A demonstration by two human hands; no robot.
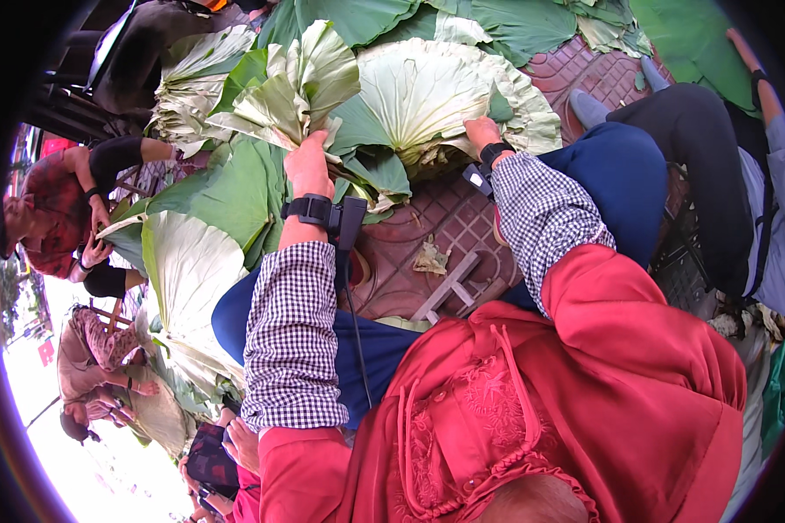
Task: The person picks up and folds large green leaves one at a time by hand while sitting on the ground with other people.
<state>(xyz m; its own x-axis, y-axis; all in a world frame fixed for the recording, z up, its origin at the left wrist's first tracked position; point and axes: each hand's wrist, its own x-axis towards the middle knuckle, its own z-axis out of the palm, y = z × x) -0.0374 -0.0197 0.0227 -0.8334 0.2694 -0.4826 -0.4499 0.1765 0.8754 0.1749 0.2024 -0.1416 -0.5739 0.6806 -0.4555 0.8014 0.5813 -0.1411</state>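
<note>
My left hand [309, 167] is closed around the gathered base of a folded lotus leaf [310, 74], whose pale, ribbed blade fans upward above my fist. Over to the right, my right hand [482, 136] pinches the near edge of a wide stack of pale lotus leaves [419, 87], spread flat with veins running out from its centre. Green leaf pieces [379, 174] hang between the two hands. Each wrist wears a black strap with a small device, and checked sleeve covers wrap both forearms.
More green lotus leaves [214, 196] and a pale leaf [187, 270] lie at my left. Below my hands is red patterned paving [427, 231] with a metal bar piece [449, 288] and a leaf scrap [431, 256]. People sit left and right; one at far right touches a large green leaf [689, 48].
</note>
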